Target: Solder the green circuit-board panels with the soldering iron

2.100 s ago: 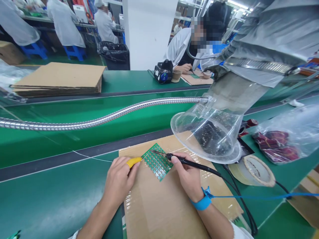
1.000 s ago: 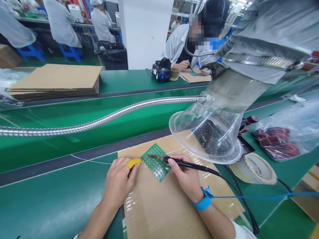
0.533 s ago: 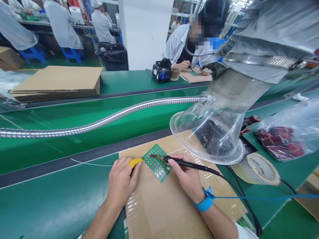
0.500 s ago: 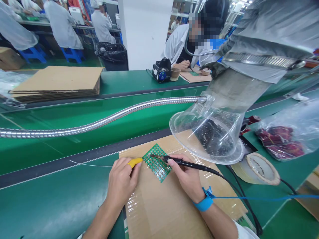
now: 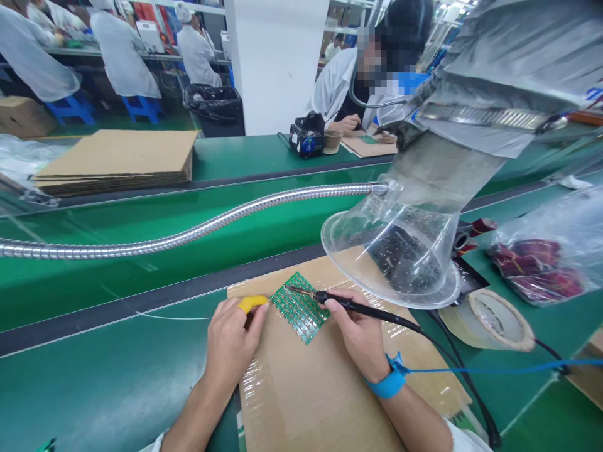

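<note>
A green circuit board (image 5: 304,317) with rows of small pads lies at an angle on a tape-covered cardboard sheet (image 5: 320,389). My right hand (image 5: 362,339) is closed around the black handle of a soldering iron (image 5: 351,305), whose tip touches or hovers just over the board's upper left part. At the board's left corner, my left hand (image 5: 230,339) pinches a thin solder wire (image 5: 174,317), which trails out to the left. A yellow finger cot (image 5: 252,304) covers one left fingertip. Around my right wrist is a blue wrist strap (image 5: 389,382) with a cord.
A clear fume-extraction hood (image 5: 396,263) hangs close above my right hand. To the right are a tape roll (image 5: 490,320) and a bag of dark red parts (image 5: 541,263). A metal flexible hose (image 5: 211,230) crosses ahead. Opposite, a co-worker (image 5: 330,81) sits near stacked cardboard (image 5: 117,154).
The soldering iron's tip has shifted slightly toward the board's far corner. My left hand stays at the left corner with the solder wire. The whole view has shifted a little.
</note>
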`<state>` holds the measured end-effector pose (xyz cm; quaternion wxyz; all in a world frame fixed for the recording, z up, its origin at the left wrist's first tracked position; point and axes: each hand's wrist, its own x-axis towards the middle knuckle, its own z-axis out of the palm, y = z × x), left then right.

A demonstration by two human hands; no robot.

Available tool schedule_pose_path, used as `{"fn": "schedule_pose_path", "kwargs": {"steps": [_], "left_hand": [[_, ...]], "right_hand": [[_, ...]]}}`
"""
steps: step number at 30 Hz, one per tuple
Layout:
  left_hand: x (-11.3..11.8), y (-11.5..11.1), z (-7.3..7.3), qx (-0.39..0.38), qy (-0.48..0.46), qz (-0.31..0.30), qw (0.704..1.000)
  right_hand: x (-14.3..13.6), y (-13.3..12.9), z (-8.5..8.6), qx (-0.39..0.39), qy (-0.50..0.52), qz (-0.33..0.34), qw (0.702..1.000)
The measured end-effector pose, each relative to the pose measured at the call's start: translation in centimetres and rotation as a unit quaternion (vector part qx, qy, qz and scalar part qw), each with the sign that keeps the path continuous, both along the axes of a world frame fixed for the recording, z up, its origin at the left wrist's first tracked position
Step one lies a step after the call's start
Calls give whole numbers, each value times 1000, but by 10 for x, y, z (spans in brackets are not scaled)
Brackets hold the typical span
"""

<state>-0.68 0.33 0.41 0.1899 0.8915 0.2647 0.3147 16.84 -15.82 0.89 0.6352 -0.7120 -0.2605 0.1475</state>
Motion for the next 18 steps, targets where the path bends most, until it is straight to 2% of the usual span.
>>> {"fn": "schedule_pose_path", "kwargs": {"steps": [3,9,14,18], "left_hand": [[0,1,-2,-10,-8,4,1000],[7,0,1,-25,6,-25,999],[5,2,4,-30,21,-58,998],[3,2,4,-28,24,-60,998]], "right_hand": [[1,-1,1,10,8,-17,1000],[4,-3,7,8,-8,-35,999],[4,-3,4,-13,-28,6,1000],[4,-2,3,-28,-37,27,999]]}}
